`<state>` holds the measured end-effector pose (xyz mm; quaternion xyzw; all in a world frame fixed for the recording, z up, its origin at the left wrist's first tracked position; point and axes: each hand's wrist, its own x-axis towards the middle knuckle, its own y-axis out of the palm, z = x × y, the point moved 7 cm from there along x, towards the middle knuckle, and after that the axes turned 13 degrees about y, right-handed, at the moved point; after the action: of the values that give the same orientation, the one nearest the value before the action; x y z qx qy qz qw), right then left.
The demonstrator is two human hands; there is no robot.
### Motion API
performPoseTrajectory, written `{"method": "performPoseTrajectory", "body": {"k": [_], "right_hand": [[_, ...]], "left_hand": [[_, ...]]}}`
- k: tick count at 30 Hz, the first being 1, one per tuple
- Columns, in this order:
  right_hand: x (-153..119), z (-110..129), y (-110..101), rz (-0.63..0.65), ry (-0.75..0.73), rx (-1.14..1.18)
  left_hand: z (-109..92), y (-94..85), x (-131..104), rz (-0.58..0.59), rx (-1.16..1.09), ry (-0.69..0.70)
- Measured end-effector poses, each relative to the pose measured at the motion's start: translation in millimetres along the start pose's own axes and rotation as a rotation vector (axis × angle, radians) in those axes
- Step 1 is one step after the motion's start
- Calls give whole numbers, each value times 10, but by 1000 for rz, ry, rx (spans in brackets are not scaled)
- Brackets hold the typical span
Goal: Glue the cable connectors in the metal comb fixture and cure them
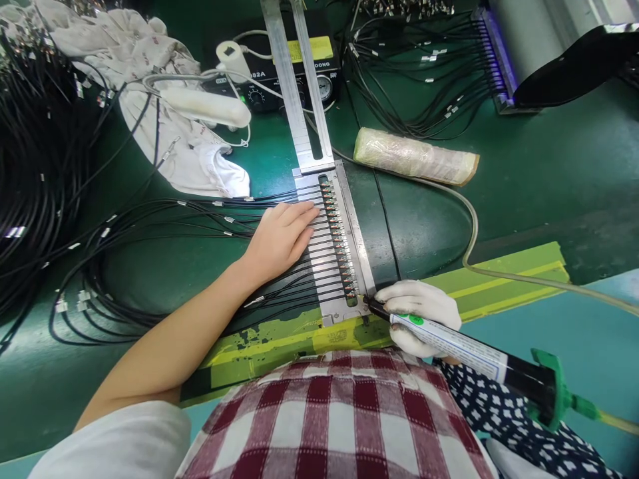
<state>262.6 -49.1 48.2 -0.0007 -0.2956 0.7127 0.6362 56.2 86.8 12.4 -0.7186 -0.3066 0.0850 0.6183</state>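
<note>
My bare left hand (284,239) lies over the upper half of a metal fixture (327,279), its fingers stretched out across the thin black cables (214,216). The cable ends sit side by side in the fixture, with a row of small connectors (342,246) along its slot. In a white glove, my right hand (424,309) is closed around a black glue syringe (459,346) with a white label and a green cap. The syringe's tip points at the lowest connectors, near the fixture's bottom end; whether it touches them I cannot tell.
Behind the fixture stands a black dispenser box (259,93), partly covered by a slotted metal bar (289,86). A wrapped roll (414,156) and a hose (474,233) lie on the right. White cloth (174,146) and bundled cables (40,173) fill the left. A UV-lit device (499,66) stands far right.
</note>
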Motion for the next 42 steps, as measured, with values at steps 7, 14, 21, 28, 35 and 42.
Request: {"method": "performPoseTrajectory", "body": {"k": [7,14,21,28,35,42], "right_hand": [[-47,-24,7,-22,-9,27],[-52,-25,10,-18,12,24],[-50,-19,11,-27,3,33],[-33,-22,6,-16,21,21],[14,1,-6,-15,19,-2],[51,24,-24,-29,18,-4]], "left_hand": [[5,6,0,4,0,-8],[9,12,2,9,0,-12],[2,4,2,2,14,0],[4,1,-6,-9,-3,-1],[12,8,-5,0,-27,-23],[19,12,-1,13,-49,-34]]}}
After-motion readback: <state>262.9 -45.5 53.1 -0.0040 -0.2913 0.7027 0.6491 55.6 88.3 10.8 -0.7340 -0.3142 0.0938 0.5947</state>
